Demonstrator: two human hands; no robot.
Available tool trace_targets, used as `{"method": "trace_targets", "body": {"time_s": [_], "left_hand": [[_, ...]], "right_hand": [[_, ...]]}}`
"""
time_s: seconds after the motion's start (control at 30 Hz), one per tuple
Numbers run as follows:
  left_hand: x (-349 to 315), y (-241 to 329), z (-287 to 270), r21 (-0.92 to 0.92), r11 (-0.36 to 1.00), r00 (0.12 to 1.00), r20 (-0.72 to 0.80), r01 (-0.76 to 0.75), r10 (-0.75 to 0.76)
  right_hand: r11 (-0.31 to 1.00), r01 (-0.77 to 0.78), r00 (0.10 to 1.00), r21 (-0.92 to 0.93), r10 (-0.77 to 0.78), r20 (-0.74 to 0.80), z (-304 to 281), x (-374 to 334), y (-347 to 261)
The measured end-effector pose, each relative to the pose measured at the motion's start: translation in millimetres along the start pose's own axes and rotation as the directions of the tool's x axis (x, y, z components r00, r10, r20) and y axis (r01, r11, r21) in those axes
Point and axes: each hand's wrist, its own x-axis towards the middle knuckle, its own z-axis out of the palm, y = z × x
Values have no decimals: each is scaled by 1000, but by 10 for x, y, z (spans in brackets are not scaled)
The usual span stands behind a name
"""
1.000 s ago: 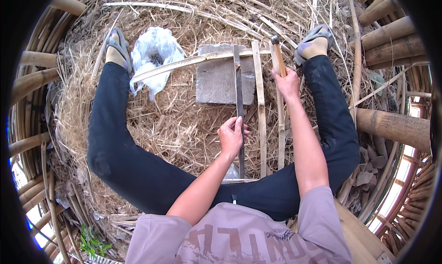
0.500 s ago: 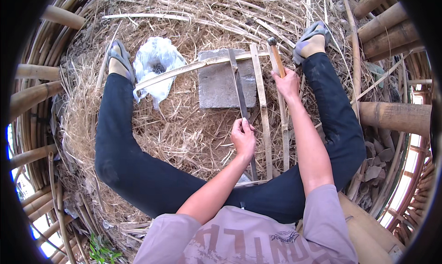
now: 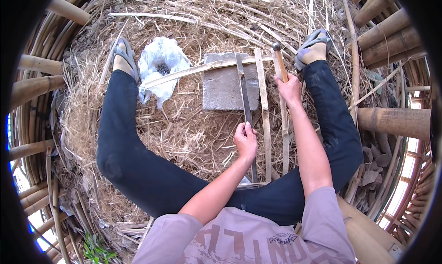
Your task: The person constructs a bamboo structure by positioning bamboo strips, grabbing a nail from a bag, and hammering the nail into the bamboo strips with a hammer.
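My left hand (image 3: 246, 141) pinches a long dark strip (image 3: 245, 97), which looks like a split bamboo slat. Its far end lies over a grey stone block (image 3: 221, 90) and crosses a pale bamboo slat (image 3: 189, 72) near the block's far edge. In my right hand (image 3: 290, 88) is a hammer, gripped by its wooden handle (image 3: 280, 64), with the small dark head (image 3: 276, 46) pointing away from me. The hammer is to the right of the block, apart from the dark strip. Two pale bamboo slats (image 3: 263, 103) (image 3: 284, 126) run lengthwise between my hands and under my right hand.
A white plastic bag (image 3: 161, 61) with dark contents sits left of the block. My legs (image 3: 120, 126) spread around the work on straw-like shavings (image 3: 184, 135). Loose bamboo strips (image 3: 221, 27) lie beyond. Bamboo poles (image 3: 391, 122) edge both sides, with broken stones (image 3: 372, 176) at right.
The whole view has shifted slightly, so most things appear a little farther right and lower. Both hands keep their holds on the dark strip and the hammer.
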Motion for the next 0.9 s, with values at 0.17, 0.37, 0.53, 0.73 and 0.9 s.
{"method": "trace_targets", "body": {"time_s": [0.17,0.37,0.53,0.73,0.9], "left_hand": [[-23,36,-28,-71,995,997,37,76,-73],[83,22,-94,-35,999,999,29,37,-36],[60,56,-78,50,999,1000,28,-1,0],[92,55,-99,27,1000,1000,12,9,-10],[105,94,-92,40,999,1000,17,20,-20]], "right_hand": [[1000,15,1000,4,-15,1,-1,10,26],[1000,-19,999,0,19,49,-31,-3,-60],[998,-10,999,-54,12,36,-58,-5,-44],[1000,-3,999,0,3,49,-33,2,-38],[1000,-27,998,5,26,49,-34,10,-14]]}}
